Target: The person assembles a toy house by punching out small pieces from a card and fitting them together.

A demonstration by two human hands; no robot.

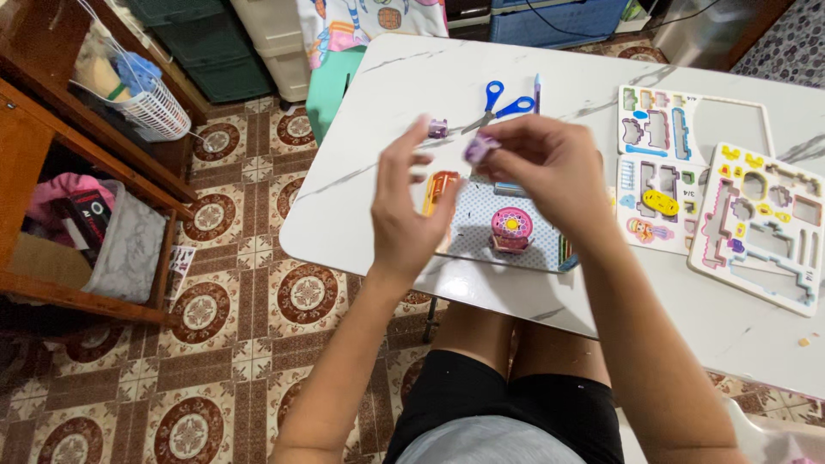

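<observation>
A white marble-pattern table (pixel 412 60) carries blue-handled scissors (pixel 503 105), a pen (pixel 537 92), a small purple piece (pixel 438 129), three punched foam puzzle sheets (pixel 756 223) and a dotted base board (pixel 490 232) with a pink round model (pixel 511 228).

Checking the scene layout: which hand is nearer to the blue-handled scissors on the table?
The right hand. It appears just below the blue-handled scissors, its fingers pinching a small purple piece. The left hand is lower and further left, open.
</observation>
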